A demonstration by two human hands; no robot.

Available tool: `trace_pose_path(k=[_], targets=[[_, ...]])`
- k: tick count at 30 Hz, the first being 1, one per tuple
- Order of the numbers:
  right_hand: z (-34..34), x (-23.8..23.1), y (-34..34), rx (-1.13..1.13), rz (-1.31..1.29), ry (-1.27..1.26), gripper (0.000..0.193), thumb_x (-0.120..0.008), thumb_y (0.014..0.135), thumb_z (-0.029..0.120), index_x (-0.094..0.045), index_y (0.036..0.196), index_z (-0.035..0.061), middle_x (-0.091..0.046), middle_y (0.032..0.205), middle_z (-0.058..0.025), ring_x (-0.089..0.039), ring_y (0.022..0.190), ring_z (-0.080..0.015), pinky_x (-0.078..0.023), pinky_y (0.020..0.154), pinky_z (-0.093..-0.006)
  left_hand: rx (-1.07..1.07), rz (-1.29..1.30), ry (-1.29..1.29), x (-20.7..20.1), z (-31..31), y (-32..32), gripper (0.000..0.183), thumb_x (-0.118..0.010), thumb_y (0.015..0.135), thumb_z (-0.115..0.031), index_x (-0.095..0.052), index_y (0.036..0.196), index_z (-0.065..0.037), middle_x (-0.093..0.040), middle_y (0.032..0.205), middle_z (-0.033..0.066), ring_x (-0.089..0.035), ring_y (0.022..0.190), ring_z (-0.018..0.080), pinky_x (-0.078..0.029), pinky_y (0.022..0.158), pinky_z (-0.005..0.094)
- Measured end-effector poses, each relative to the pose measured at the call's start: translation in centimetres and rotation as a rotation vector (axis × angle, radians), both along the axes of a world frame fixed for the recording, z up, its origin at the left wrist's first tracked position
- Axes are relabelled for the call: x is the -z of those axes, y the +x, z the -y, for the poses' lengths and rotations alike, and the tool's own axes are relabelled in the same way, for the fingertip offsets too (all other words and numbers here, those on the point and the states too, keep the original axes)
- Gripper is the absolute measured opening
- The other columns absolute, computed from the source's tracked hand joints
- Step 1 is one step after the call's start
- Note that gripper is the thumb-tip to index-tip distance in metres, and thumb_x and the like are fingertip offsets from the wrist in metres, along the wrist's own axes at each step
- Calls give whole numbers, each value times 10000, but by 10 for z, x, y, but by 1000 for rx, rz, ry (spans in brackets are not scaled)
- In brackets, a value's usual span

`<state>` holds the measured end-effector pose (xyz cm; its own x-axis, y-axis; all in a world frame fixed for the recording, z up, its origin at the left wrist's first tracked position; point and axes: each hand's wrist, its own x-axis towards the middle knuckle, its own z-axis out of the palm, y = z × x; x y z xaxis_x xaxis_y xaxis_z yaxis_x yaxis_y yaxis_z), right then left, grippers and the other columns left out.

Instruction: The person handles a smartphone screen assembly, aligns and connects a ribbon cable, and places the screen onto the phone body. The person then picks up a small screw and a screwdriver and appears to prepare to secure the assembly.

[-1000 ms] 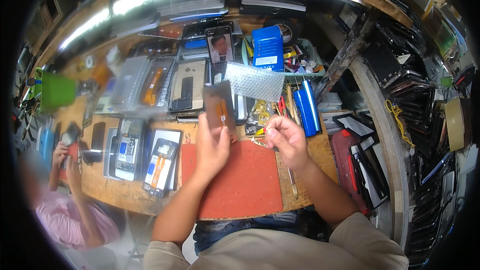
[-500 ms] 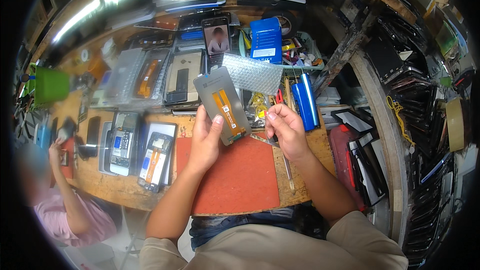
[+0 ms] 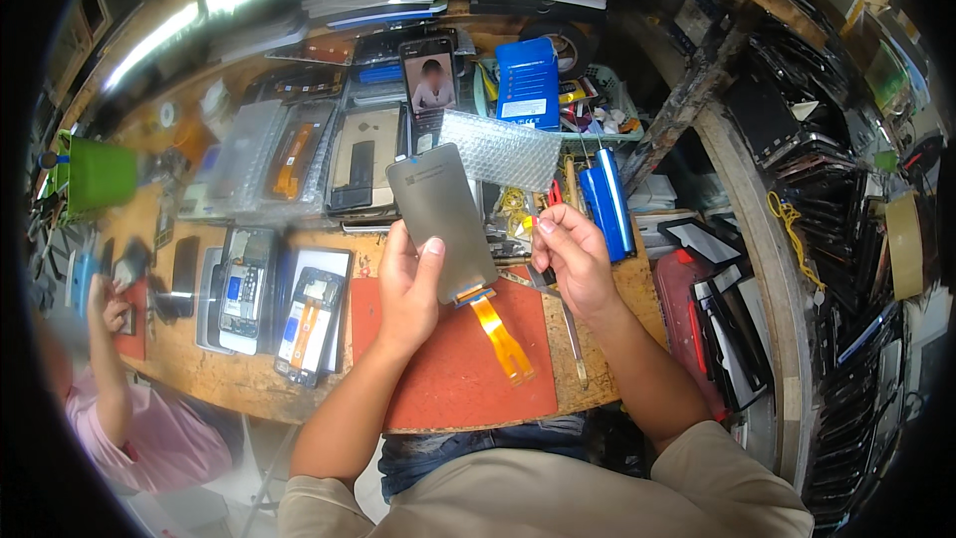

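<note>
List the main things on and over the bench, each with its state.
Display panel, raised, back facing the camera
Left hand, gripping the panel
Orange ribbon cable, dangling from the panel's lower edge
Right hand, pinched, contents unclear
Far phone, screen lit
Two opened phones, insides exposed
Red mat, lying flat

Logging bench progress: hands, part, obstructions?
Left hand gripping phone display panel, gray back showing. Right hand pinched; any held item unclear. Orange flex cable extends over red mat. Bubble wrap beyond panel.

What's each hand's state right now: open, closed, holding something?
Left hand: closed, holding a phone display panel.
Right hand: closed in a pinch; whether it holds anything cannot be told.
</note>
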<state>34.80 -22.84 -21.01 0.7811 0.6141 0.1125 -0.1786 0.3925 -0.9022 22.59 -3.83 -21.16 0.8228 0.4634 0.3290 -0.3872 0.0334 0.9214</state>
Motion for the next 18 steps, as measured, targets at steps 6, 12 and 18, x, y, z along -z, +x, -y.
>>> trace_pose_path(k=[6,12,18], targets=[[-3,-1,2,113,4,-57,137,-612,1094,167,-615,1022,50,-599,821,13,-538,680,-54,-450,640,-226,-35,-27,-111,-2,-2,-3,231,-580,1089,-145,-570,1281,-17,-661,1195,62,-606,1089,121,-486,975,305],[-2,1,5,193,-22,-128,130,-593,1087,139,-590,997,46,-572,802,-7,-521,659,-90,-440,620,-257,-26,14,-138,-2,0,-5,212,-587,1087,-153,-592,1250,-18,-655,1179,46,-586,1072,104,-471,971,297],[-2,1,6,237,-82,-149,156,-585,1070,97,-650,1157,-15,-650,855,-50,-559,628,-82,-461,593,-232,-23,16,-135,-1,1,-4,206,-586,1081,-141,-600,1241,-12,-659,1167,44,-585,1056,98,-469,962,287]])
